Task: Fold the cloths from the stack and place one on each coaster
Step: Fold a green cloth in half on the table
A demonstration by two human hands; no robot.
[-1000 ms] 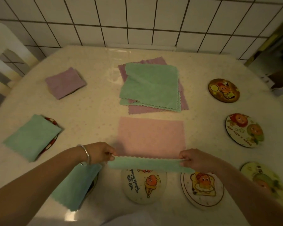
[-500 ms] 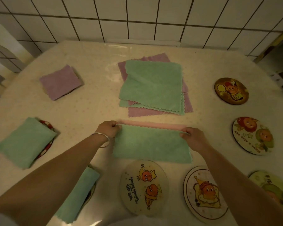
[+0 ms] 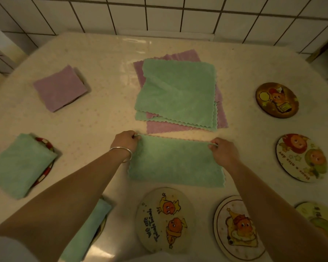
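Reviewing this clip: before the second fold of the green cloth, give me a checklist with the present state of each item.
1. Left hand pinches the far left corner of the green cloth: ok.
2. Right hand pinches the far right corner: ok.
3. First fold's far edges line up: ok, only a thin pink strip shows.
4. Cloth clear of the stack: ok, a narrow gap.
5. Bare coaster nearby to receive it: ok.
6. Grip firmness: cannot tell.

Bare table (image 3: 106, 118) lies between the cloth stack (image 3: 178, 91) and the left folded cloths; coasters (image 3: 276, 100) seemingly crowd the right.
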